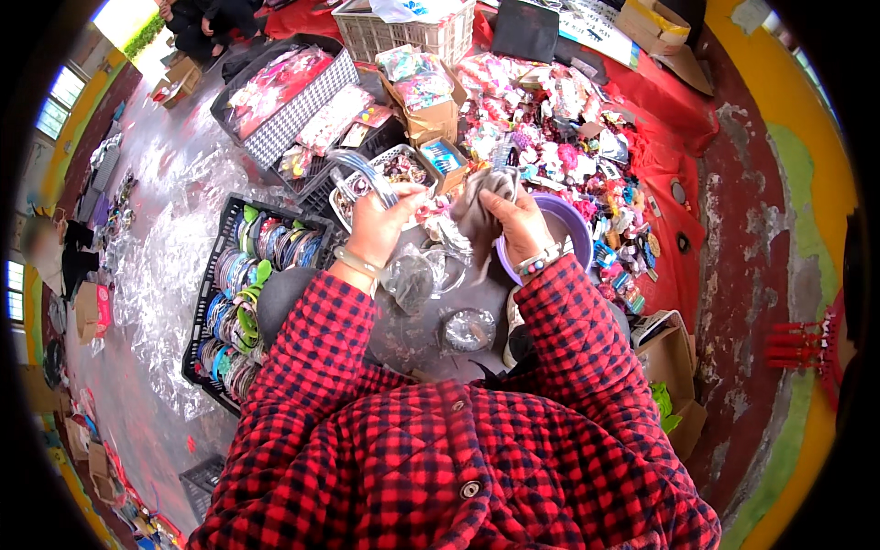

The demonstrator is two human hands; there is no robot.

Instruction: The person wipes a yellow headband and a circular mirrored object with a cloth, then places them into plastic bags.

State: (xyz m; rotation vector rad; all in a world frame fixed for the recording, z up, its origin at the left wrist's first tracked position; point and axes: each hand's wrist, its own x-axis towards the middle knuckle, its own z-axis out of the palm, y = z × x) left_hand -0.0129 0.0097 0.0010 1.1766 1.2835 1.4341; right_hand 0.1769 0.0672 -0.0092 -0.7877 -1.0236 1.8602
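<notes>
Grey, soft and crumpled, a cloth [484, 206] hangs from the right hand [519, 223], whose grip is pinched tight on its upper edge so the fabric droops down and toward the left hand [378, 223]; its long axis runs roughly top to bottom between the two hands. The left hand is the one on the other piece: its grip is closed around a glossy striped headband [365, 174], a curved rigid arc that rises up and to the left from the fist. So cloth and headband sit just beside each other, cloth to the right, band to the left, both above a purple plastic bowl [573, 225] whose rim shows behind the right wrist. Crinkly clear plastic bags [417, 275] lie below the hands over the lap. A black plastic crate [207, 302] packed with bright curved headbands stands to the left on the floor, and a heap of small colourful hair accessories [559, 137] spreads over red cloth [674, 156] beyond the hands. Both sleeves are quilted red-and-black check
</notes>
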